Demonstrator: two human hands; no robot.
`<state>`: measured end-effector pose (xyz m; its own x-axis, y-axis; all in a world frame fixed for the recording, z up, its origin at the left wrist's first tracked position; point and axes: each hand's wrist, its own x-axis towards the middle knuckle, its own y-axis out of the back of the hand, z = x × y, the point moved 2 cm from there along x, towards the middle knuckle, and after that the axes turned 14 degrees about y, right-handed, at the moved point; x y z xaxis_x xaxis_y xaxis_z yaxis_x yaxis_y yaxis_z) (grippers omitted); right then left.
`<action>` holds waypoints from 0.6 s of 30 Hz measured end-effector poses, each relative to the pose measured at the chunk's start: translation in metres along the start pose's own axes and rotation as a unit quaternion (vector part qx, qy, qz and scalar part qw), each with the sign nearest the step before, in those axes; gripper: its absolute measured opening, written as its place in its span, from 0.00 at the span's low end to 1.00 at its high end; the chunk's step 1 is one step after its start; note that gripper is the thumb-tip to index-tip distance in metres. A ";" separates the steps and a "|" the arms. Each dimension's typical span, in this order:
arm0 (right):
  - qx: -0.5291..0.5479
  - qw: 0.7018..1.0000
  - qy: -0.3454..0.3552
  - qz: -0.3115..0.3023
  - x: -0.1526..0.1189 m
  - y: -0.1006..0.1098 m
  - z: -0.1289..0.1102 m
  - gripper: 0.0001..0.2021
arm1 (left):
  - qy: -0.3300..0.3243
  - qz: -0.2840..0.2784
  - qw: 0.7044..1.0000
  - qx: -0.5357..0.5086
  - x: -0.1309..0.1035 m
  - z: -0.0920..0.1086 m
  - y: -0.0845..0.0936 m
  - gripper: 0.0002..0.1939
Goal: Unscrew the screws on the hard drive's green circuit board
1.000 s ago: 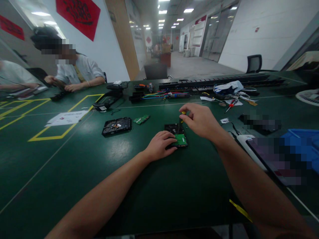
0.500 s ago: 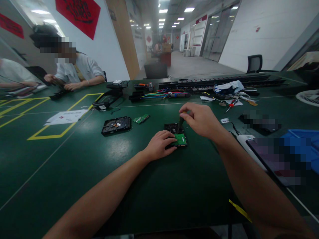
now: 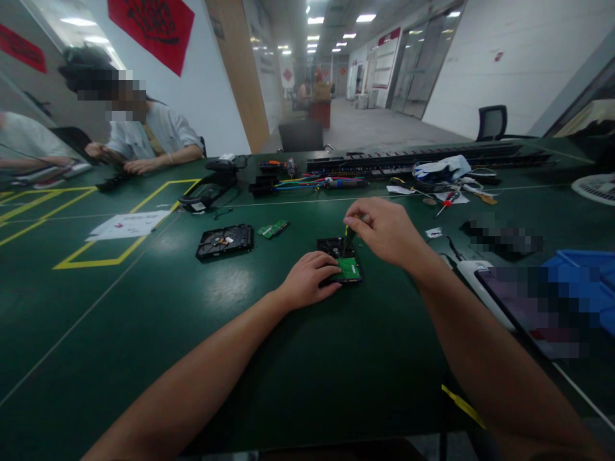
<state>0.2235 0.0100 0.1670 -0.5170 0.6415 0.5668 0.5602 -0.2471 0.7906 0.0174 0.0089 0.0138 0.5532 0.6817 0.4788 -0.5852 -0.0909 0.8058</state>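
Observation:
A black hard drive (image 3: 330,246) with a green circuit board (image 3: 350,269) on its near half lies on the table in front of me. My left hand (image 3: 312,278) grips the drive's left side, thumb at the near edge and fingers over the board. Above the drive, my right hand (image 3: 384,230) is closed around a screwdriver (image 3: 348,235) with a green and yellow handle, held upright. Its tip points down at the drive near the board's far edge; whether it sits in a screw is too small to tell.
Left of the drive lie another hard drive (image 3: 225,243) and a loose green circuit board (image 3: 273,229). Cables (image 3: 302,184), a drill (image 3: 278,168) and a red screwdriver (image 3: 447,203) lie farther back. A blue bin (image 3: 576,269) stands right. A co-worker (image 3: 154,134) sits back left.
The screwdriver has turned slightly in my right hand, so more yellow shows on its handle. My left hand and the hard drive have stayed in place.

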 end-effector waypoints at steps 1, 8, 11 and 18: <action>0.003 1.000 0.003 -0.004 0.000 0.000 0.000 0.06 | 0.000 0.000 1.000 0.001 0.000 0.000 0.000 0.16; -0.003 0.999 -0.033 0.009 -0.002 -0.005 0.003 0.09 | 0.004 -0.005 1.000 0.002 0.000 0.000 0.001 0.16; -0.013 0.999 -0.029 0.015 -0.001 -0.006 0.002 0.06 | 0.000 -0.002 1.000 0.000 0.001 0.002 0.002 0.16; -0.002 1.000 0.003 0.000 -0.001 -0.003 0.000 0.05 | 0.004 -0.005 1.000 -0.002 0.000 0.002 0.001 0.16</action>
<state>0.2217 0.0102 0.1640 -0.5205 0.6371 0.5685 0.5576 -0.2506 0.7914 0.0181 0.0078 0.0157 0.5550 0.6880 0.4676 -0.5819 -0.0806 0.8092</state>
